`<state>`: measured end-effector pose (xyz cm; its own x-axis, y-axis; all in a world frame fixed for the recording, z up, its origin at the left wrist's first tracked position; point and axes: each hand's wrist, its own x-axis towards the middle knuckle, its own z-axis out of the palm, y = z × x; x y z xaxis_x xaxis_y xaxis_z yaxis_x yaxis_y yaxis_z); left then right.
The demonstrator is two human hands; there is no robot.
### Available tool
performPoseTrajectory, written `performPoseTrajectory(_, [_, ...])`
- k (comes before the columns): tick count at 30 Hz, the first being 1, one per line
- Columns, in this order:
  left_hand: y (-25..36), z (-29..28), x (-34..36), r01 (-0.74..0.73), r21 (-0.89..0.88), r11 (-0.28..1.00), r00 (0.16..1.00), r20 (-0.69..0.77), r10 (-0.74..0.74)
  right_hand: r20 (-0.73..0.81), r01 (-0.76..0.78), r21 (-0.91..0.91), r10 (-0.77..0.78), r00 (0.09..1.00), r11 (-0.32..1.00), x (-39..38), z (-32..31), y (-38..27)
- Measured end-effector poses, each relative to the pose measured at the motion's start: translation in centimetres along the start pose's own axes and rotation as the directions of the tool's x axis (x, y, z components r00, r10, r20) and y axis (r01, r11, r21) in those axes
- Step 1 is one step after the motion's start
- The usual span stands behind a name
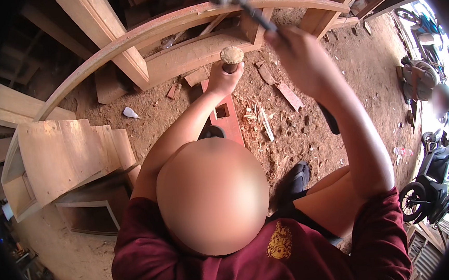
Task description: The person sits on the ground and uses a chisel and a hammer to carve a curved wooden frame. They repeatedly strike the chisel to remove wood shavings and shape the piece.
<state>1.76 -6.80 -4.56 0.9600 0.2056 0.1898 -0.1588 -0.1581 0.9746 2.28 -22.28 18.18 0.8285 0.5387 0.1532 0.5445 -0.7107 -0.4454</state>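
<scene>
My left hand (224, 81) is wrapped round the upright wooden handle of a chisel (232, 55), whose top is round and battered; its blade is hidden below my hand. Under that hand lies a reddish wooden beam (235, 128) with a rectangular hole (222, 110) cut in it. My right hand (299, 56), blurred by motion, grips a hammer (261, 19) by its dark handle. The hammer's metal head is raised beyond the chisel and to its right. Pale wood chips (258, 118) lie on the ground beside the beam.
A long curved wooden piece (174, 19) and door-like frames (105, 31) stand ahead. Stacked boards (61, 156) are at left. Wood scraps (289, 96) and a small white bottle (130, 113) lie on the dirt floor. Right, a person (420, 79) crouches near a parked motorcycle (430, 183).
</scene>
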Motion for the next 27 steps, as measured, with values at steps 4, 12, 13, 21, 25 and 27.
performPoseTrajectory(4, [0.1,-0.8,-0.2,0.025,0.009,1.0,1.0,0.001,-0.025,-0.26,-0.052,0.353,0.151,0.954,0.934,1.1,-0.3,-2.5])
performPoseTrajectory(12, [-1.1,-1.0,2.3,0.18,-0.176,0.968,0.984,0.024,-0.179,0.534,-0.576,0.355,0.346,0.772,0.737,-4.9,0.7,3.3])
performPoseTrajectory(13, [-2.5,-2.0,3.3,0.209,-0.261,0.942,0.967,-0.088,-0.239,0.589,-0.671,0.383,0.392,0.707,0.635,-5.6,0.1,3.7])
performPoseTrajectory(21, [-1.8,-3.5,2.9,0.172,-0.638,0.75,0.921,-0.166,-0.353,0.575,-0.747,0.523,0.477,0.664,0.409,-8.3,-3.6,4.9])
performPoseTrajectory(25, [-1.5,-3.4,2.2,0.102,-0.592,0.8,0.957,-0.16,-0.241,0.553,-0.712,0.579,0.449,0.701,0.398,-8.2,-4.1,4.9])
performPoseTrajectory(27, [-1.5,-3.4,2.1,0.102,-0.581,0.808,0.964,-0.144,-0.225,0.546,-0.7,0.584,0.441,0.713,0.41,-8.3,-4.3,4.9])
